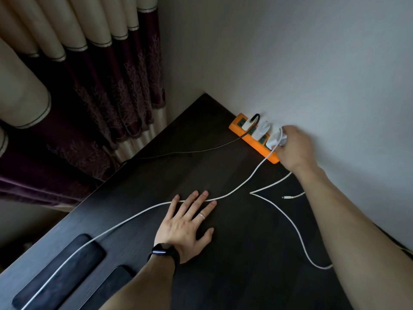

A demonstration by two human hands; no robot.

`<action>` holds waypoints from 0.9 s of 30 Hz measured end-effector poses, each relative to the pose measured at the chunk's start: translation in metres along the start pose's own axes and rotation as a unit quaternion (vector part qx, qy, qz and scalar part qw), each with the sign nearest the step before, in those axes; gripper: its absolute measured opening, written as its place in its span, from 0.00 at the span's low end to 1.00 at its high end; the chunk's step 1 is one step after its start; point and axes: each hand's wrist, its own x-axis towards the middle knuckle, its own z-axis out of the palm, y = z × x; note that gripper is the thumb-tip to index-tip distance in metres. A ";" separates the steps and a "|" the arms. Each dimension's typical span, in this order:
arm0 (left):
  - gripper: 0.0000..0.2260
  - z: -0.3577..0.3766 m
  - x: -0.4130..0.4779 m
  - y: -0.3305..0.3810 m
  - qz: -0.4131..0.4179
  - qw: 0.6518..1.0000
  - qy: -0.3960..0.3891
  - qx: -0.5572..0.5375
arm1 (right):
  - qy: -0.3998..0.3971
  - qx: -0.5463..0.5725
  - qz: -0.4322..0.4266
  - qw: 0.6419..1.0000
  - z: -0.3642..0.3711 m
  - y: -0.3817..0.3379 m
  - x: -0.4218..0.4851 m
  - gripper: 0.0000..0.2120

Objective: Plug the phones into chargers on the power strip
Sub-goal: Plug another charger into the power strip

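— While the right hand point(295, 148) reaches to the far edge of the table point(223, 276), what does the head view show it doing?

— Its fingers are closed around a white charger point(275, 139) seated at the near end of the orange power strip point(252, 139), which lies against the wall point(290, 63). Two more white adapters sit in the strip: the middle adapter point(260, 130) and the far adapter point(247, 124), which carries a dark braided cable point(201, 151) running off toward the table's left edge.

— And the left hand point(185, 229)?

— It lies palm down on the dark tabletop, fingers spread apart and gripping nothing. A ring point(202, 215) shows on one finger and a black band point(164, 252) on the wrist. The fingertips rest on or just over a white cable point(134, 217); which, one cannot tell.

— Where does that cable go?

— From the charger under the right hand it runs across the table, beneath the left fingertips, and on over a dark phone point(60, 271) lying flat near the table's front left. Whether it is plugged into it cannot be seen. A second phone point(118, 276) lies just beside the first, partly hidden by the left forearm.

— Anything else?

— A second white cable point(290, 222) loops loose on the table under the right forearm, its free plug end point(287, 197) lying bare. Striped curtains point(89, 86) hang at the left.
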 end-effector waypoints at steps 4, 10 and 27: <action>0.31 -0.001 0.001 0.001 -0.001 1.000 -0.002 -0.004 | 0.016 0.003 -0.020 1.000 0.001 -0.001 -0.005 0.17; 0.31 0.003 0.002 -0.001 0.000 1.000 0.004 -0.002 | 0.041 0.031 0.002 0.999 0.007 0.008 -0.014 0.21; 0.31 0.006 0.001 -0.001 -0.002 1.000 0.029 0.002 | 0.027 0.012 0.052 0.998 0.011 0.005 -0.008 0.20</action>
